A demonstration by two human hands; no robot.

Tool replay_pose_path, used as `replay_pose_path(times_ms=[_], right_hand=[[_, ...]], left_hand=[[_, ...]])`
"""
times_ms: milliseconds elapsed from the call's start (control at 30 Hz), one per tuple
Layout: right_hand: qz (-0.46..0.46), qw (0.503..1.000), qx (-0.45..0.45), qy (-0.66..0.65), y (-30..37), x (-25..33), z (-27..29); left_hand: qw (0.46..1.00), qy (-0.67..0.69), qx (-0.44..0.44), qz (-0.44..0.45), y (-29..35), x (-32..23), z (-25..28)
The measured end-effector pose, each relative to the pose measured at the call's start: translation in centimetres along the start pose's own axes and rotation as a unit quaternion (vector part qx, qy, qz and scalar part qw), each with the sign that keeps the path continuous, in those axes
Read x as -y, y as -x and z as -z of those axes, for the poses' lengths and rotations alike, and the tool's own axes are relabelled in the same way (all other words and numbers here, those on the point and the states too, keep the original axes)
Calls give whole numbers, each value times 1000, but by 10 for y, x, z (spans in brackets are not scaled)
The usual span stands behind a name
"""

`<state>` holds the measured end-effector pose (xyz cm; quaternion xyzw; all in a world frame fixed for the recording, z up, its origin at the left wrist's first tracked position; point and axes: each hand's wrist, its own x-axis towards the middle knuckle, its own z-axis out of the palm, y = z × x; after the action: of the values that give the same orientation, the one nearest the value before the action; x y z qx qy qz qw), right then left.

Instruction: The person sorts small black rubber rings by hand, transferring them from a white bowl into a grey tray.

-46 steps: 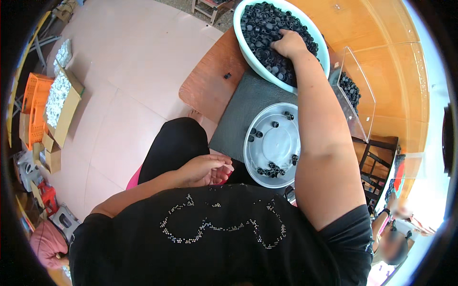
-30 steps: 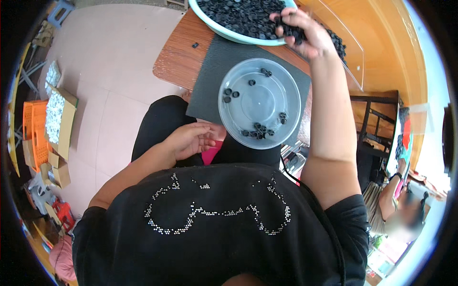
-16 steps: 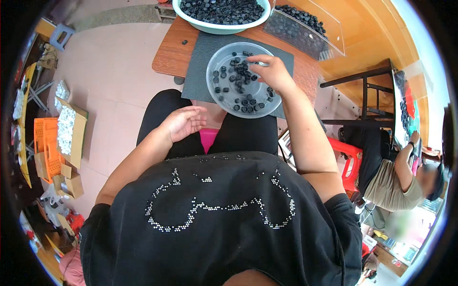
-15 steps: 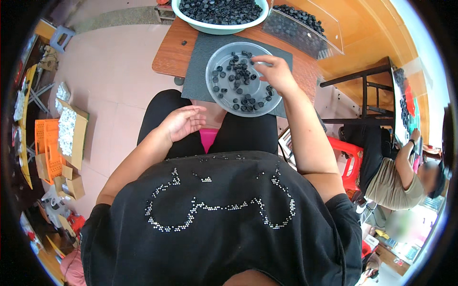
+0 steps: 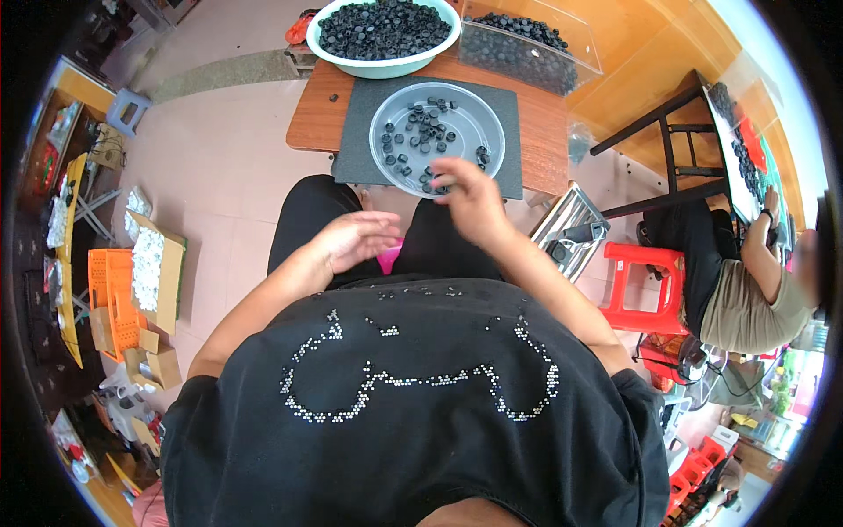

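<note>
A clear round plastic basin (image 5: pixel 485 117) sits on a dark grey mat (image 5: pixel 356 119) on the wooden table, with small black round caps (image 5: pixel 427 129) scattered over its bottom. My right hand (image 5: pixel 470 200) is over the basin's near rim, its fingers bent towards the caps. Motion smears those fingers, so whether they hold a cap is not clear. Above my lap is my left hand (image 5: pixel 356 239), palm turned inward and fingers loosely stretched, with nothing visible in it.
A pale green basin (image 5: pixel 386 68) heaped with black caps stands at the table's far side, beside a clear box (image 5: pixel 518 57) of more caps. One loose cap (image 5: pixel 334 97) lies at the table's left. Right are a red stool (image 5: pixel 645 290) and a seated person (image 5: pixel 746 299).
My right hand has drawn back from above the basin to its near rim. The left hand has shifted slightly right and towards me. The whole view has swung a little.
</note>
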<state>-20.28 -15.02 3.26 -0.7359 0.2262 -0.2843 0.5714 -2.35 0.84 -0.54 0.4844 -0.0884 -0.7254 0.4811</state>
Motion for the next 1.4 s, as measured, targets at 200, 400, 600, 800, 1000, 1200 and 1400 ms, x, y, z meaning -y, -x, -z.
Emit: replay_pose_path(times_ms=[200,400,600,800,1000,1200,1400], right_hand=[[196,951,163,175,28,24,-49],[234,938,124,224,27,15,-40],[125,962,11,240,-11,4,16],[32,899,-54,434,-52,-21,65],[-29,792,55,608,-55,-35,47],[-41,749,89,655,-65,-24,41],[-53,743,97,660,-77,-36,44]], left_hand=[[984,106,108,-91,15,-3,-33],[991,76,64,-90,14,1,-36],[987,126,61,-72,-1,-9,-18],[986,7,-30,-162,-25,-60,-44],[832,-439,-198,-277,-67,-81,-51],[850,-405,-202,-269,-61,-74,-43],[960,-103,-152,-210,-23,-57,-21]])
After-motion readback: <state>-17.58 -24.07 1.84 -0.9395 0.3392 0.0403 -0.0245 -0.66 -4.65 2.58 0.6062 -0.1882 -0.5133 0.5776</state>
